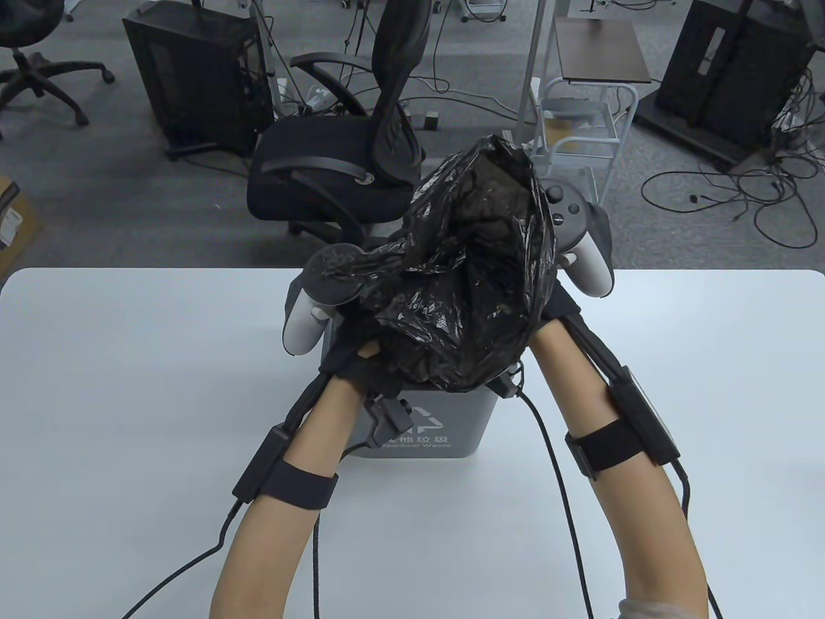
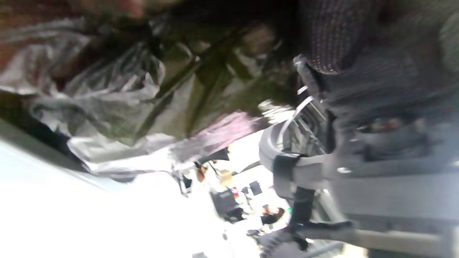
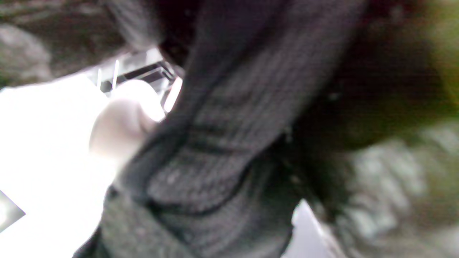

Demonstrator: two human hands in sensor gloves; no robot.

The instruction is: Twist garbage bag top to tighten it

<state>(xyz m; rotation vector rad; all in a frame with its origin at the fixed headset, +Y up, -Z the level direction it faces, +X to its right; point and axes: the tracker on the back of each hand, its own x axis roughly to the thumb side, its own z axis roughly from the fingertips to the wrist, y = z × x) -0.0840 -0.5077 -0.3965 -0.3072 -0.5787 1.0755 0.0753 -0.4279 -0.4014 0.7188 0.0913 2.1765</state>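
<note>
Table view: black garbage bag [image 1: 474,271] stands up out of grey bin [image 1: 438,425] at mid white table [image 1: 129,387], top bunched, mouth still gaping. L hand [image 1: 351,361] on bag's left side, R hand [image 1: 567,284] on its right; both touch plastic, fingers hidden, grip can't tell.

L wrist view: blurred; crumpled bag film [image 2: 118,104] fills upper left.

R wrist view: blurred glove knit [image 3: 222,143]; finger state can't tell.

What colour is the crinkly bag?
The crinkly plastic garbage bag is shiny black, clearest in the table view.
</note>
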